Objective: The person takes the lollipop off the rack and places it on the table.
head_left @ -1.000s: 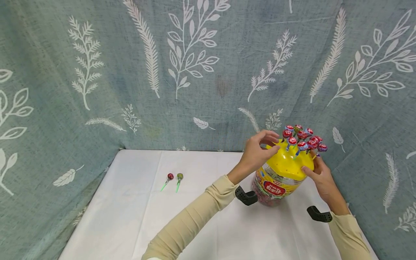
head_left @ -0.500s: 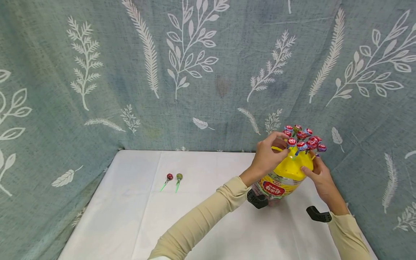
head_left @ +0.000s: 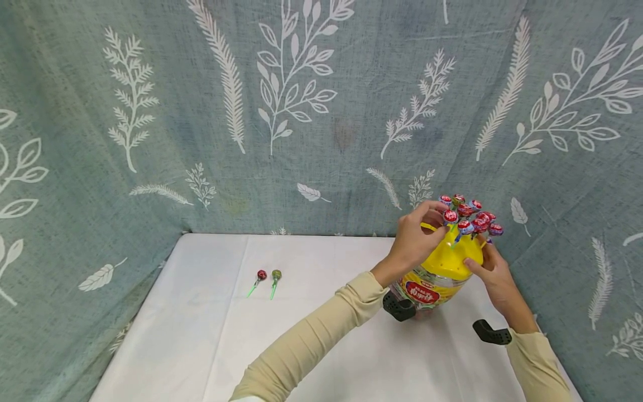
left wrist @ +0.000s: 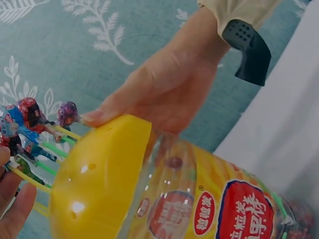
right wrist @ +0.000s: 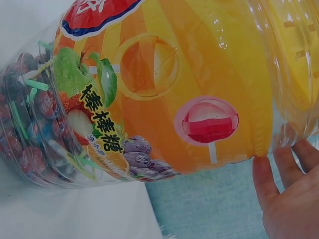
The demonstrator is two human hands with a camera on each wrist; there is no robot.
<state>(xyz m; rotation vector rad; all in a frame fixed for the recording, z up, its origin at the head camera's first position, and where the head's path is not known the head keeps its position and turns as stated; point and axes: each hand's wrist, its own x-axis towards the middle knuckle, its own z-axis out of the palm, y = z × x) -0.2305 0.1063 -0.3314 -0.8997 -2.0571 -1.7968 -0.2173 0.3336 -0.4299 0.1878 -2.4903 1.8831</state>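
A large clear candy jar (head_left: 431, 293) with a yellow-and-red label stands on the table's right side. Its yellow lid (head_left: 447, 259) carries several wrapped lollipops (head_left: 482, 220) stuck in by their sticks. My left hand (head_left: 414, 237) is at the lid's left side, pinching a lollipop (head_left: 450, 216) among the others; in the left wrist view its fingertips (left wrist: 20, 206) show beside a yellow stick. My right hand (head_left: 497, 273) grips the jar's lid and neck from the right, thumb in front. In the right wrist view its fingers (right wrist: 264, 179) touch the jar near the neck.
Two loose lollipops, one red (head_left: 261, 275) and one green (head_left: 276, 274), lie on the white tablecloth (head_left: 311, 312) at left. More lollipops (right wrist: 37, 124) fill the jar's bottom. A grey-green leaf-patterned curtain (head_left: 341, 111) hangs behind and around the table.
My left hand has moved right, from the lid's left edge to the lollipops, and now pinches one, which has shifted slightly upward. My right hand has stayed on the jar.
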